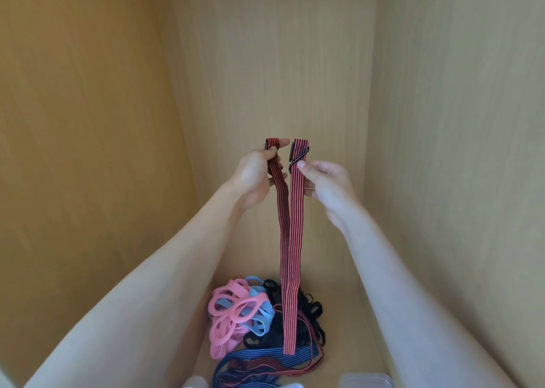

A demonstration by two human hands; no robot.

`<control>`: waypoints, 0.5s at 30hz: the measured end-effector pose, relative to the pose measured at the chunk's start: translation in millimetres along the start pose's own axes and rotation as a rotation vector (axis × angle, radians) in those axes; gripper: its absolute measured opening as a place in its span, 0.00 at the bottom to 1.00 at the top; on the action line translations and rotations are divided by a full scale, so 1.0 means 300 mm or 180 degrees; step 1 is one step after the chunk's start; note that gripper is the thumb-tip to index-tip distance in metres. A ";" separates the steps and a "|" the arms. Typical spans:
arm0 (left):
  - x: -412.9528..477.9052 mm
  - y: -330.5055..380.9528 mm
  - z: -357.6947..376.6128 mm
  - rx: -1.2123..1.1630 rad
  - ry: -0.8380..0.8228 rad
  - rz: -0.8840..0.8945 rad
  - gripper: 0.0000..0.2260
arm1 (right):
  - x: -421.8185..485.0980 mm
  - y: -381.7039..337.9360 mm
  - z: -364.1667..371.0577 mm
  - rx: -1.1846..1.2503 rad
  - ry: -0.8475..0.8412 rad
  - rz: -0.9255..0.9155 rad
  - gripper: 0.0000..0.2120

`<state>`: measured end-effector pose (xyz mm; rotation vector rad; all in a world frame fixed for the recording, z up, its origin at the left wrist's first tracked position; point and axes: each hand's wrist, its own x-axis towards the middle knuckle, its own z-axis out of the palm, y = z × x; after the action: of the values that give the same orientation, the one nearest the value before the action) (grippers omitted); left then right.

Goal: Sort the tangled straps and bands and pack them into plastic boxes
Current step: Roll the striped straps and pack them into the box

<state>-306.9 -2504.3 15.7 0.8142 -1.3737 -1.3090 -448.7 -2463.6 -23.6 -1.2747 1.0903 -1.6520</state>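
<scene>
Pile [250,314], strap [290,255] below left grip [256,175], right grip [327,184]

cam: head-worn | fwd+down into cabinet [265,63] | close range | 1 view

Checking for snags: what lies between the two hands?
Head view: only the red-and-black striped strap, its two lengths and black hook.

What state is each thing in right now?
Red striped strap: lifted, doubled, hanging down.
Left hand: grips one strap end.
Right hand: pinches the other end by its hook.
Pink bands: tangled with light blue bands.
Black bands: heaped, unsorted.
Blue striped strap: lying loose in front.
Plastic box: mostly out of frame.
</scene>
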 end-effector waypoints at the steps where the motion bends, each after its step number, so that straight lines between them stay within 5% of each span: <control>1: -0.001 0.000 -0.004 -0.0067 -0.0080 -0.0007 0.16 | -0.001 -0.005 0.002 -0.0006 -0.0017 -0.0011 0.06; 15: -0.038 0.035 0.011 -0.0340 -0.0570 0.0205 0.10 | -0.007 -0.029 0.009 -0.0014 0.0172 0.0058 0.07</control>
<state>-305.4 -2490.7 23.9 0.5873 -1.4437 -1.4190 -446.4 -2459.2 -15.8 -1.2255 1.1352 -1.6798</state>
